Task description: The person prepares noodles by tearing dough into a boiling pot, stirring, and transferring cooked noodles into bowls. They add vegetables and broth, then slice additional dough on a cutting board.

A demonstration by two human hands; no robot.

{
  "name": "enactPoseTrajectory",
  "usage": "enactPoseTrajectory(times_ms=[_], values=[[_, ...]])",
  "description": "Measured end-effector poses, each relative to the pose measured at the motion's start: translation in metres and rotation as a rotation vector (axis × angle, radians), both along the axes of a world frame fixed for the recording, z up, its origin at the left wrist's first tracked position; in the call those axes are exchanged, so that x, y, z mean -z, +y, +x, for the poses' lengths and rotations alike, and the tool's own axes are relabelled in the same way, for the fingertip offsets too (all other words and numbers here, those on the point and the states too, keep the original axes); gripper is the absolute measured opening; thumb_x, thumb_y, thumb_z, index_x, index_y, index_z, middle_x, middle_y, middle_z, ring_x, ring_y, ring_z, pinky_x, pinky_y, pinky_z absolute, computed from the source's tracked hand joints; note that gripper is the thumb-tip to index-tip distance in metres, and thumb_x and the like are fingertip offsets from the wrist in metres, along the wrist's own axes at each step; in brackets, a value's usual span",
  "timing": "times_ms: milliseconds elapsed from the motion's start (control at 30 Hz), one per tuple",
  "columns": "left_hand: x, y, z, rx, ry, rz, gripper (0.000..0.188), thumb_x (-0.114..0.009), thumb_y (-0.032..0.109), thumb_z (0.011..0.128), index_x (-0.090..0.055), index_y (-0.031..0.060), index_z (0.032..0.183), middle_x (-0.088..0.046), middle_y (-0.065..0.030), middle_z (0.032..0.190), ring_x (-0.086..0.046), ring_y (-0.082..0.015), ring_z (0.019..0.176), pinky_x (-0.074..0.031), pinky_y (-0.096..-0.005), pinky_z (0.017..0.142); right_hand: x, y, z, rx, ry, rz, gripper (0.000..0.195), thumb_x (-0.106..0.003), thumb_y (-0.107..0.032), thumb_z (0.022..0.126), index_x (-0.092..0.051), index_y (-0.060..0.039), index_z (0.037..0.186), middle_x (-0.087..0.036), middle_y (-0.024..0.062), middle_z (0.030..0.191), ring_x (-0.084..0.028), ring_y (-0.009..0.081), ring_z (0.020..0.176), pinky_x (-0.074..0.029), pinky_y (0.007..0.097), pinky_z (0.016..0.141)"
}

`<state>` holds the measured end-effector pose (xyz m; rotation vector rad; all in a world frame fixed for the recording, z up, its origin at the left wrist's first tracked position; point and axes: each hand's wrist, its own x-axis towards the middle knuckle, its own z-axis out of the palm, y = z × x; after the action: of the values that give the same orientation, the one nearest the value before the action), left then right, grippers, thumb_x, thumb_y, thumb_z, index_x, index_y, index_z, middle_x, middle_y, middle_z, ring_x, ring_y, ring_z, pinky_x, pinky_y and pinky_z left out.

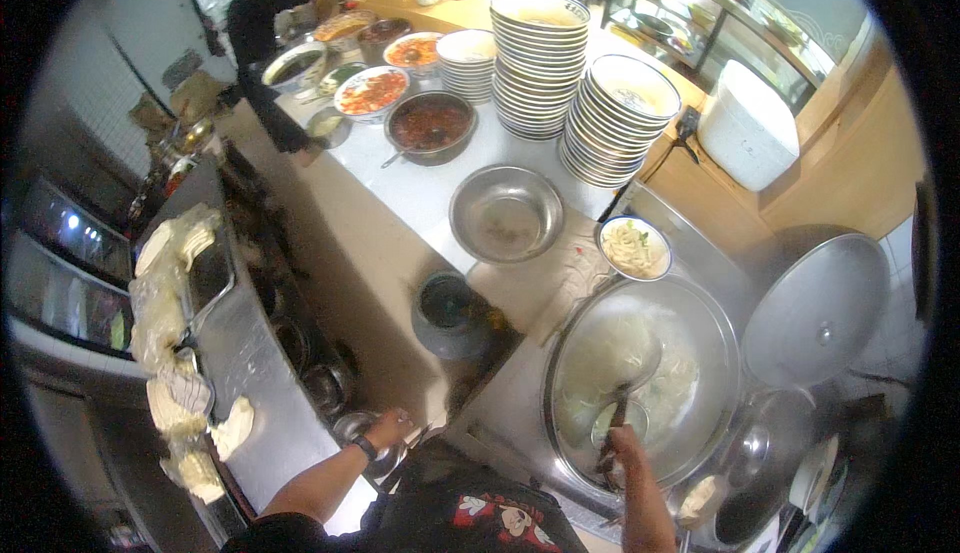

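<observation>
My right hand (626, 448) is closed around the dark handle of a round strainer (637, 358). The strainer's head sits in a large round pot (733, 373) of cloudy, steaming liquid, where pale noodles show. A smaller round ladle or bowl (626, 422) lies at the pot's near side, partly behind the handle. My left hand (394, 429), wearing a dark wristband, is held low beside the left counter, above metal bowls (360, 427). Its fingers look curled; whether they hold anything is unclear. By the pot's far rim stands a white bowl of noodles (634, 247) with bits of green.
An empty metal basin (506, 215) rests on the far counter, near stacked bowls (536, 65) and bowls of toppings (373, 92). A metal lid (821, 313) leans right of the pot. Dough pieces (234, 429) lie on the left counter (277, 403). Another person (255, 28) stands farther back.
</observation>
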<state>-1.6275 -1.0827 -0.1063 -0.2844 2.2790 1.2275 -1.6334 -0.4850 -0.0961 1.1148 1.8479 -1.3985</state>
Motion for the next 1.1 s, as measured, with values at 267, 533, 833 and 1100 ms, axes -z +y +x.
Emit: enactPoseTrajectory(times_ms=[267,533,833,1100], values=[[0.119,-0.135,-0.08,0.205,-0.342,0.415,0.026,-0.057,0.036,0.086,-0.07,0.0169,0.097,-0.065,-0.0022,0.109,-0.054,-0.0218,0.114,-0.043,-0.0382,0.096,-0.013,-0.026,-0.067,0.681,0.071,-0.566,0.012,-0.053,-0.015,0.096,-0.056,-0.0049,0.09,-0.057,0.0068,0.069,-0.055,0.0209,0.054,-0.046,0.0364,0.05],[0.05,-0.145,-0.142,-0.364,-0.811,0.669,0.028,-0.047,0.027,0.094,-0.05,0.0089,0.073,-0.048,-0.0045,0.075,-0.048,-0.0208,0.061,-0.039,-0.0297,0.041,-0.085,-0.065,-0.054,0.776,0.072,-0.397,0.017,-0.054,-0.02,0.095,-0.052,-0.0106,0.081,-0.051,0.0029,0.063,-0.051,0.0194,0.051,-0.045,0.0342,0.048],[0.071,-0.158,-0.102,-0.378,-0.904,0.689,0.018,-0.043,0.025,0.096,-0.054,0.0118,0.091,-0.058,-0.0071,0.089,-0.061,-0.0229,0.084,-0.05,-0.0349,0.065,-0.068,0.023,-0.025,0.399,-0.161,-0.003,0.019,-0.061,-0.022,0.091,-0.065,-0.0038,0.094,-0.063,0.007,0.075,-0.061,0.0197,0.065,-0.05,0.036,0.055],[0.017,-0.118,-0.122,-0.419,-0.819,0.499,0.027,-0.044,0.024,0.093,-0.039,0.0186,0.067,-0.038,0.003,0.068,-0.04,-0.0139,0.063,-0.033,-0.0299,0.05,0.002,-0.034,-0.068,0.023,0.141,0.199,0.023,-0.064,-0.022,0.079,-0.067,0.0009,0.084,-0.065,0.0144,0.073,-0.064,0.0267,0.067,-0.051,0.0416,0.057]])
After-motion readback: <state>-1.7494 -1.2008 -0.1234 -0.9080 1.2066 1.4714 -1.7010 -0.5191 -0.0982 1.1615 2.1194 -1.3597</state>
